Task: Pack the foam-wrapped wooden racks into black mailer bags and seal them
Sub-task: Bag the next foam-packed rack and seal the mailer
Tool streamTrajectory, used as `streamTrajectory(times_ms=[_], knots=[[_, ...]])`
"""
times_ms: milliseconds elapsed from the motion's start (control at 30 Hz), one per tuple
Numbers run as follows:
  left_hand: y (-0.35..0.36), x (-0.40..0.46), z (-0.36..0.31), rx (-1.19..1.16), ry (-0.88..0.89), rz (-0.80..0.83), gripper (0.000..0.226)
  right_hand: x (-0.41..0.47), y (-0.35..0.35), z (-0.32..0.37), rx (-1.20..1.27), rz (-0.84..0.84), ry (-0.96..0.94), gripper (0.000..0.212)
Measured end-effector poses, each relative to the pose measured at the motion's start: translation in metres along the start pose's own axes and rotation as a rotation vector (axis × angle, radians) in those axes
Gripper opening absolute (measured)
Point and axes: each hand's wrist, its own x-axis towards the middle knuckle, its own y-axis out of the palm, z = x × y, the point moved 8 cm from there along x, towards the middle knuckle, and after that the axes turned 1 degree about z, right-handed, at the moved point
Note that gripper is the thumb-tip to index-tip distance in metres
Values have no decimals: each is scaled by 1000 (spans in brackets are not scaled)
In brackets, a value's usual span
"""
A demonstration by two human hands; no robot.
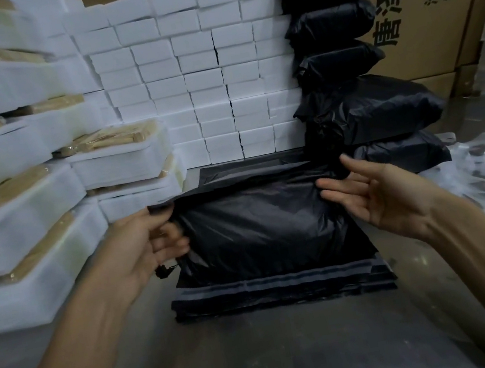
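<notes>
A filled black plastic mailer bag (261, 228) lies on top of a flat stack of empty black mailer bags (285, 292), set toward the far middle of the grey floor surface (263, 357). The left hand (149, 247) pinches the bag's loose upper flap at its left corner, lifting it slightly — the mouth appears not yet sealed. The right hand (377, 193) is wide, fingers straight, palm turned inward just beside the bag's right edge; whether the fingertips touch the plastic cannot be told. Progress, as judged: a column of stuffed, closed black mailer bags (337, 49) stands stacked at the right rear, so several packs look finished. Remaining: tall piles of white foam-wrapped wooden racks (9, 197) along the left edge, wood showing at their open ends — a large share still unpacked. A wall of white foam blocks (200, 72) and brown printed cardboard cartons (429, 1) stand behind. Next step is probably folding the flap down to seal.
</notes>
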Motion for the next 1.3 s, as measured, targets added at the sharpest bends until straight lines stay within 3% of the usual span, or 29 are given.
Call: streamTrajectory(times_ms=[33,167,300,367,467,633,767,833,933,1033,1133,1200,1300], knots=[[5,0,3,-93,-32,12,2,0,2,0,8,-1,-13,55],[14,-1,14,-375,-102,36,23,3,5,2,65,-63,-104,60],[11,4,24,-475,-158,31,62,4,2,0,23,-165,-186,21],[9,6,26,-409,-134,-8,51,4,0,-1,-6,-200,-185,12],[12,9,26,-261,-106,60,27,3,-3,-1,-22,-185,-153,16],[4,10,21,-193,-69,167,36,6,-14,3,-31,-160,-132,18],[0,7,20,-68,-57,307,49,6,-22,6,-325,-239,-187,14],[-4,5,19,-48,-58,375,48,5,-22,9,-489,-297,-263,12],[-16,7,18,-40,-54,289,42,0,-12,12,-875,-448,-451,14],[-23,9,18,-54,-41,223,36,-20,25,19,-1219,-530,-836,18],[-25,10,15,-71,-17,209,37,-48,65,22,-1245,-440,-1226,17],[-25,9,12,-70,-8,206,39,-56,97,14,-1309,-354,-1315,17],[-25,7,10,-73,21,219,58,-53,145,-12,-1399,-148,-1294,11]])
